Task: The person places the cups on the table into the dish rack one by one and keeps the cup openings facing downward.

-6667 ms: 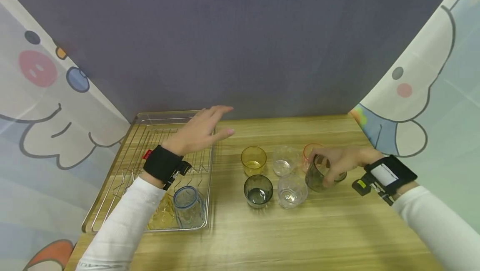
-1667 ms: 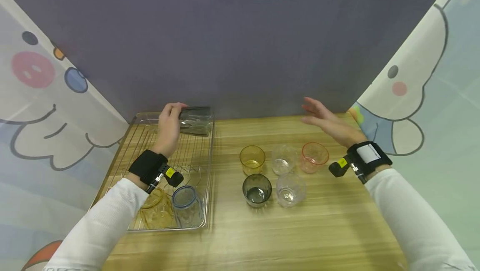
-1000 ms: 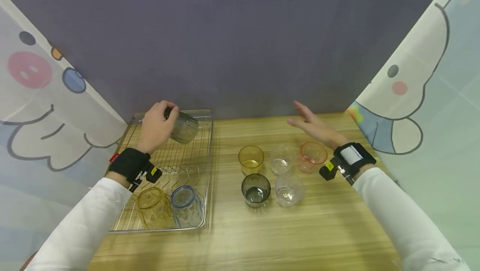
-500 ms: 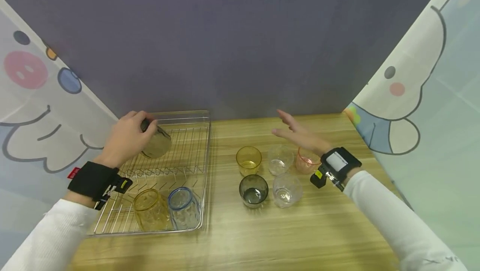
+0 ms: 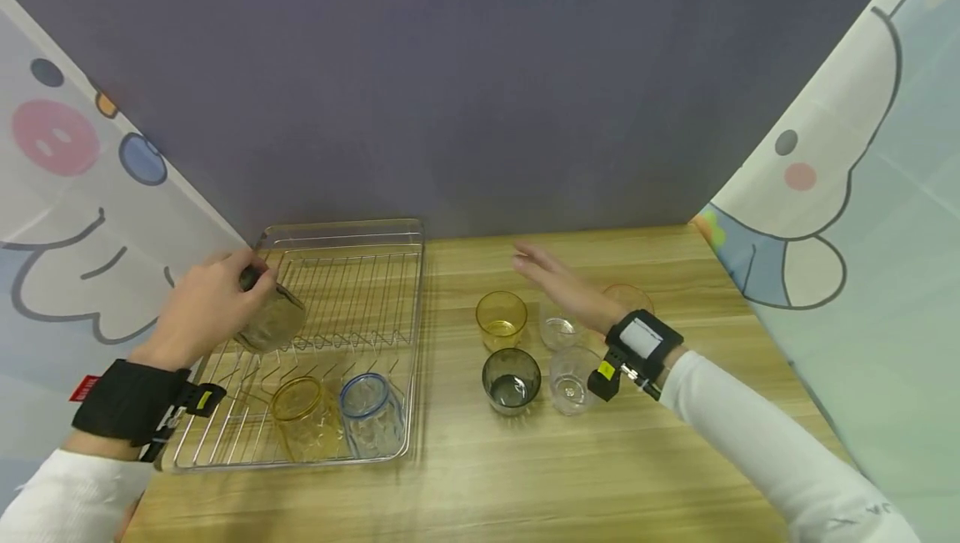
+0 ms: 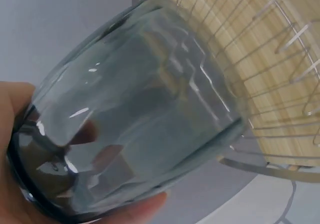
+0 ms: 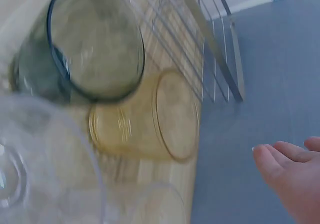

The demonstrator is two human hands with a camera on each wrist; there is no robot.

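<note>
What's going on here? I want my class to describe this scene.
The fingers of a person's left hand grip a smoky grey tumbler, tilted over a wire rack that already holds a yellow tumbler and a blue-rimmed tumbler. The right hand, holding nothing, hovers over the wood-grain table. Five more glasses stand there: an amber glass, a dark grey glass, two clear glasses and a partly hidden orange-rimmed glass.

And over on the left, a red tag (image 5: pixel 84 388) pokes out beside the black wristband (image 5: pixel 123 405), pale lettering across it, too small to read! Across to the right sleeve (image 5: pixel 765 443), dark letters run near the bottom edge, one looking like an A, the word itself beyond reading! Yellow stickers (image 5: pixel 606 369) on both wrist cameras (image 5: pixel 602 389): nothing legible there!
</note>
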